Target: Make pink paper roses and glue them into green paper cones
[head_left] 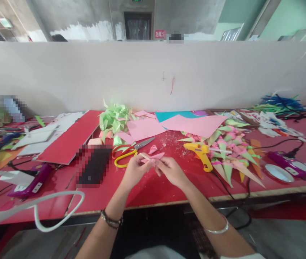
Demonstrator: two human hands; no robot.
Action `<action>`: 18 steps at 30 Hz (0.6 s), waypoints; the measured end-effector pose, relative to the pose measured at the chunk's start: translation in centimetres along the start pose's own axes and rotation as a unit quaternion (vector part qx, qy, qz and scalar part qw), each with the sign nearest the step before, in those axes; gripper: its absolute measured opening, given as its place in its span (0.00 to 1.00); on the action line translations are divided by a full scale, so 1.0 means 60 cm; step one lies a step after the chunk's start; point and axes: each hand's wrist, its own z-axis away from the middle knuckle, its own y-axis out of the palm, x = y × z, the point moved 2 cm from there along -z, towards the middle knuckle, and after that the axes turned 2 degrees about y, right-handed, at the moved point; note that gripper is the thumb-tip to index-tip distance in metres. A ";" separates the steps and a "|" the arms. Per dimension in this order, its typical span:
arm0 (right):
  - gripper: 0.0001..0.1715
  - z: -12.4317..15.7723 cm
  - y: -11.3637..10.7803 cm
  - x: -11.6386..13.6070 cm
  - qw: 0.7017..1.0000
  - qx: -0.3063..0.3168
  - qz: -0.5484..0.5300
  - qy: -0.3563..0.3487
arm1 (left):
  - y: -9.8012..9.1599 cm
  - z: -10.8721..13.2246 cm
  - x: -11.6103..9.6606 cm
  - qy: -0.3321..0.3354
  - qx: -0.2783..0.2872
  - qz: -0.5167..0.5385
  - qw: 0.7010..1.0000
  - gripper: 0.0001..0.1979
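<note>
My left hand and my right hand meet over the red table, their fingertips pinching a small folded piece of pink paper. A thin pale strip sticks out by my left fingers; whether it is joined to the paper I cannot tell. Just beyond lies a small pink scrap. Scissors with yellow and red handles rest close to my left hand. To the right of my right hand lies a yellow glue gun, its nozzle by a heap of green and pink paper cones.
Pink paper sheets and a green paper pile lie along the back, below a pale partition. A blurred dark phone-like object and a red board are on the left. Purple power strips and cables flank the workspace.
</note>
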 end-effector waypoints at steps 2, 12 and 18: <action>0.24 0.001 -0.001 0.004 1.000 0.002 0.005 -0.006 | 0.000 0.001 -0.005 -0.001 -0.008 -0.004 1.000 0.14; 0.19 0.009 0.012 -0.008 0.999 0.029 -0.034 -0.007 | 0.004 0.007 -0.009 0.086 -0.048 -0.148 0.984 0.16; 0.20 0.013 0.012 -0.002 1.000 0.012 0.008 -0.012 | 0.004 0.010 0.000 0.047 -0.104 -0.122 0.986 0.15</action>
